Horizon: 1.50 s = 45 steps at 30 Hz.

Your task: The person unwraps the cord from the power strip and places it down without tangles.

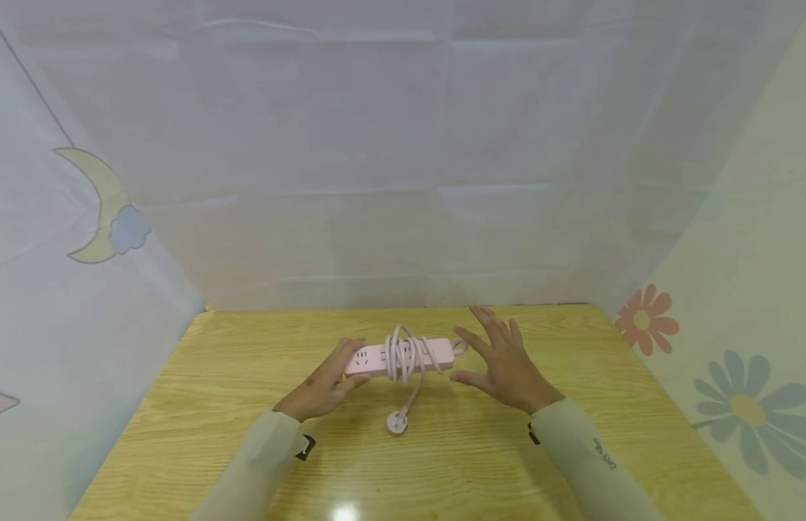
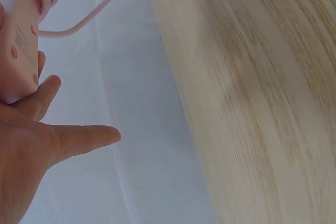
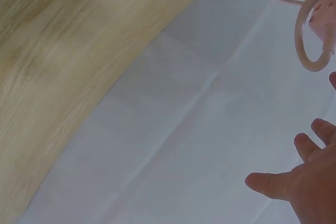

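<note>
A pink power strip (image 1: 374, 358) hangs above the table, its own cord (image 1: 403, 353) wound several times round its middle. From the coil the plug (image 1: 396, 422) dangles on a short length of cord. My left hand (image 1: 325, 380) grips the strip's left end; in the left wrist view that hand (image 2: 23, 150) lies against the strip's end (image 2: 18, 51), with one digit sticking out. Just off the other end, my right hand (image 1: 507, 365) is spread and holds nothing. The right wrist view shows a gap between its fingers (image 3: 268, 184) and the cord loop (image 3: 310, 61).
Beneath the hands is a wood-grain table (image 1: 234, 405). A pale sheet (image 1: 377, 239) rises behind its far edge. Printed sheets with a moon (image 1: 93, 206) and flowers (image 1: 748, 410) stand along the left and right sides.
</note>
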Each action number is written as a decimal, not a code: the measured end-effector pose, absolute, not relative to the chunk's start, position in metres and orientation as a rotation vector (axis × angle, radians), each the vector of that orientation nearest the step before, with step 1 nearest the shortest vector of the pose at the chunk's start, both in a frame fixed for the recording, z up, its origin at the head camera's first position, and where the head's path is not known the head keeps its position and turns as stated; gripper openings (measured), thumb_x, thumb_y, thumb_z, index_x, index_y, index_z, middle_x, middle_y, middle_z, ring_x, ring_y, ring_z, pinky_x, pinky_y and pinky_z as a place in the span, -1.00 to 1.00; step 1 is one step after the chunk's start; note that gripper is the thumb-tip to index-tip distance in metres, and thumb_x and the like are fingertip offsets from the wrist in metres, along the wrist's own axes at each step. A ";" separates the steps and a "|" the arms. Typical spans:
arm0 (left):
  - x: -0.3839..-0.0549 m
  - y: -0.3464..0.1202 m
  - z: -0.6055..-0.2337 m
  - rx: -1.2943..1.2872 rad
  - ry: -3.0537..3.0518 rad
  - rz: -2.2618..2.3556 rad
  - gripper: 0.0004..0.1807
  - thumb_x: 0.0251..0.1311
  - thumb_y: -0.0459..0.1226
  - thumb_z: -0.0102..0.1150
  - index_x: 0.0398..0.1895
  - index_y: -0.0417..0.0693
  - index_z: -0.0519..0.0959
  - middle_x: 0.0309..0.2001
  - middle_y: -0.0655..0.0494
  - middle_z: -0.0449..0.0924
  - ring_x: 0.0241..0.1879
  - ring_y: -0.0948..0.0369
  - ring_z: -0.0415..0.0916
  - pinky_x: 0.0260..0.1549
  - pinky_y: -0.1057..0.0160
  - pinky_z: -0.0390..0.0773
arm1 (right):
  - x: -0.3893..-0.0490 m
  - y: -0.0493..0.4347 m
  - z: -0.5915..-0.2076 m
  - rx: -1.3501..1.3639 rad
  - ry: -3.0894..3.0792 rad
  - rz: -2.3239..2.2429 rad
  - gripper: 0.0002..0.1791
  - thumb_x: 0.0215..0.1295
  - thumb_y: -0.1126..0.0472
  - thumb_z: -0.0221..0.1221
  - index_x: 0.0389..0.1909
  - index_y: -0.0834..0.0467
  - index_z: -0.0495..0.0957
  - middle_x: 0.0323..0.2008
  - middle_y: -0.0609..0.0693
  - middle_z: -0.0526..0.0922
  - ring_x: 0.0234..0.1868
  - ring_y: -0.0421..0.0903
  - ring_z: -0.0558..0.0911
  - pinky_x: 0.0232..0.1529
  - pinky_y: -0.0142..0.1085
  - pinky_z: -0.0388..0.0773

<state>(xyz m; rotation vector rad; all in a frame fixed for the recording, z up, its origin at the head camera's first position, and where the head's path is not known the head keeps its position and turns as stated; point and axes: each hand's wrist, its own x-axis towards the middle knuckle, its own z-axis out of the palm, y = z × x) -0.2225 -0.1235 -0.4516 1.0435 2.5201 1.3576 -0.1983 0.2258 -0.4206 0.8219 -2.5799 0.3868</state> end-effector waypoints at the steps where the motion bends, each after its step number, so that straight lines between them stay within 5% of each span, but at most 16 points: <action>1: -0.222 -0.123 -0.451 1.044 2.516 1.361 -0.46 0.50 -0.22 0.02 0.44 -0.11 0.18 0.10 0.06 0.34 -0.03 0.18 0.39 -0.04 0.11 0.52 | -0.199 0.226 -0.421 0.824 -2.589 0.381 -0.09 0.21 -0.43 0.15 0.41 0.10 0.39 0.54 0.20 0.00 0.50 0.25 0.04 0.28 0.47 -0.10; 14: -0.222 -0.122 -0.454 1.074 2.507 1.373 -0.45 0.51 -0.22 0.01 0.46 -0.13 0.15 0.13 0.02 0.34 0.00 0.16 0.40 -0.06 0.12 0.53 | -0.203 0.224 -0.422 0.882 -2.628 0.405 -0.04 0.20 -0.50 0.08 0.40 0.12 0.40 0.53 0.20 0.02 0.51 0.21 0.05 0.28 0.46 -0.06; 45: -0.214 -0.118 -0.452 1.120 2.485 1.342 -0.43 0.50 -0.23 0.01 0.47 -0.16 0.13 0.19 -0.02 0.32 -0.04 0.18 0.40 -0.05 0.16 0.53 | -0.211 0.223 -0.421 1.058 -2.626 0.489 -0.19 0.09 -0.20 0.40 0.30 0.15 0.48 0.49 0.19 0.15 0.46 0.20 0.19 0.33 0.36 0.00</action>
